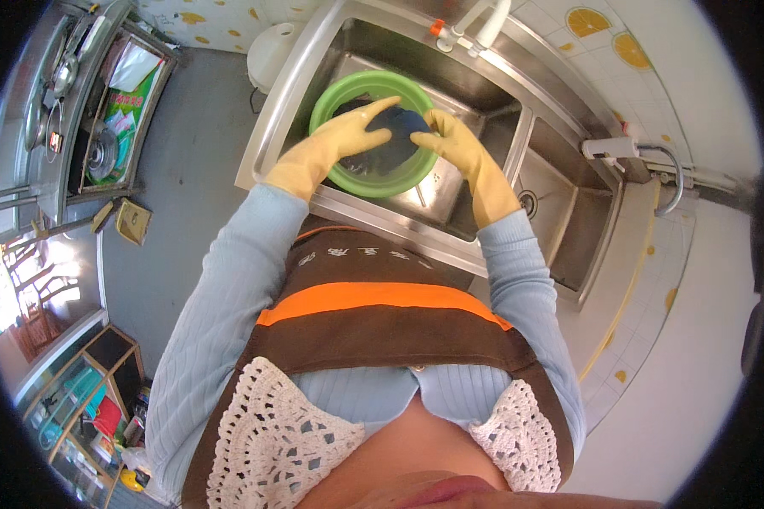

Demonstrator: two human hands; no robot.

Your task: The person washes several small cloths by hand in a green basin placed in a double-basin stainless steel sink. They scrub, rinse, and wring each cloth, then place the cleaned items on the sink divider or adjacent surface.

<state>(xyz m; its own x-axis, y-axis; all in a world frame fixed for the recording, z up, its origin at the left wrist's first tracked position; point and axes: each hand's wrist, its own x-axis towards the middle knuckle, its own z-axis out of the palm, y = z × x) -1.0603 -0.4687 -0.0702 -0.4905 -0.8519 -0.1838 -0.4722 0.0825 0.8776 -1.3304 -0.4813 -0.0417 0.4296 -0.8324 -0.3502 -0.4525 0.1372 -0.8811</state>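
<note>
A green plastic basin [382, 185] sits in the larger bowl of the stainless steel sink [449, 207]. Inside it, a dark blue cloth [400, 137] lies in cloudy water and bulges up between my hands. I wear yellow rubber gloves. My left hand [355, 132] reaches over the cloth from the left, thumb and forefinger spread wide; its other fingers are hard to make out. At the basin's right rim, my right hand [449, 139] has its thumb and curled fingers on the cloth's edge.
A white tap with a red handle [437, 27] is behind the basin. The smaller sink bowl [547, 191] lies to the right, with a curved metal spout [680, 181] beyond. A white round container [272, 57] stands left of the sink. A metal cabinet [70, 191] and dustpan [133, 221] are farther left.
</note>
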